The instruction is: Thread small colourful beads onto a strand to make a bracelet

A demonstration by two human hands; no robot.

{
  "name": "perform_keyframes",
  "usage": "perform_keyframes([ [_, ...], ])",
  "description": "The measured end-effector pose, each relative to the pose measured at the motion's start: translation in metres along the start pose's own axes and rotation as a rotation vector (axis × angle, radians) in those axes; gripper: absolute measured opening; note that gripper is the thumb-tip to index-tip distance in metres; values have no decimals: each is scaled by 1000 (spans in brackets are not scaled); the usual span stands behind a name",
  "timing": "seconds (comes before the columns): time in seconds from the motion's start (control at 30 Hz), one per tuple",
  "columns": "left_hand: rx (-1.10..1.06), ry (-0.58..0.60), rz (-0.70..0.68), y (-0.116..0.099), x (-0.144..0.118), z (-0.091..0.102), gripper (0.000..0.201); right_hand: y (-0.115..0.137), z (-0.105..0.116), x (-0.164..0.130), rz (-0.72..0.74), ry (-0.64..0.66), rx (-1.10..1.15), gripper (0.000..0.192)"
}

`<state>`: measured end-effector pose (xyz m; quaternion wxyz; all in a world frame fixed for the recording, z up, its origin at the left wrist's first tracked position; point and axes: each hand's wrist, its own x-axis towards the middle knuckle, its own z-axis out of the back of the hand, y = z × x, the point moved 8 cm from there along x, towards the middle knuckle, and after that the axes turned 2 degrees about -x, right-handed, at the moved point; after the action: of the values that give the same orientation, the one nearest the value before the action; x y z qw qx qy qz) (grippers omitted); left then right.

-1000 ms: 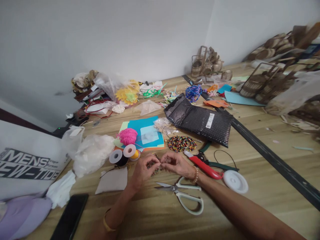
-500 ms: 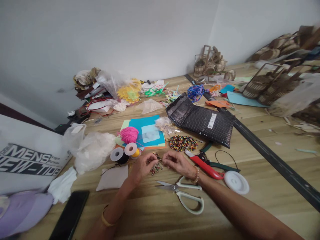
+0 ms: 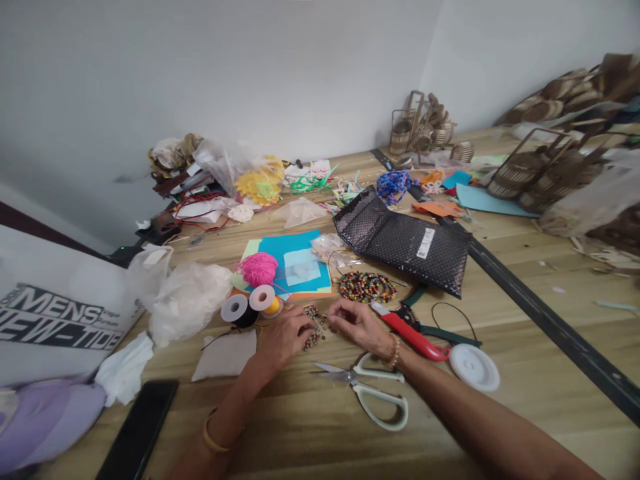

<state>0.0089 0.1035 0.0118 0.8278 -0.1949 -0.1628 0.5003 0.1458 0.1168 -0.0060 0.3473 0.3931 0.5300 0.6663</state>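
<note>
My left hand (image 3: 286,335) rests low on the wooden table (image 3: 500,267), its fingers bent over a small strand of dark multicoloured beads (image 3: 315,327). My right hand (image 3: 359,323) is close beside it, fingertips pinched at the right end of the same strand. A coil of colourful beads (image 3: 366,286) lies just beyond my right hand. White-handled scissors (image 3: 370,390) lie open under my right wrist. Red-handled cutters (image 3: 410,331) sit to the right of that hand.
Thread spools (image 3: 249,306), a pink yarn ball (image 3: 257,269) and blue paper sheets (image 3: 295,263) lie behind my hands. A black padded envelope (image 3: 405,241), a white round spool (image 3: 474,367), a phone (image 3: 137,433), plastic bags (image 3: 183,300) and woven baskets (image 3: 540,173) surround the area.
Both hands have dropped slightly toward the table and spread a little apart; the bead strand now lies lower between them. The view has shifted slightly.
</note>
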Motion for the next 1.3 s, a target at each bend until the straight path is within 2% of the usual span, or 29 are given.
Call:
perform_keyframes([
  [0.43,115,24,-12,-13,1,-5,16,0,2,1,-5,-3,39,28],
  [0.63,78,-5,-33,-12,1,-7,17,6,8,2,51,-56,-19,31],
  [0.77,37,-43,-26,-10,1,-6,16,1,8,3,30,-75,-3,32],
  [0.87,-86,-130,22,-6,2,3,14,-2,8,3,7,-78,23,32],
  [1.0,-450,-219,173,9,2,10,10,-2,7,2,7,-73,20,29],
  [1.13,-785,-207,390,28,-1,-3,19,5,4,1,34,-32,-15,24],
  [1.3,-914,-177,435,31,-3,-13,22,13,4,1,80,-15,-95,20],
])
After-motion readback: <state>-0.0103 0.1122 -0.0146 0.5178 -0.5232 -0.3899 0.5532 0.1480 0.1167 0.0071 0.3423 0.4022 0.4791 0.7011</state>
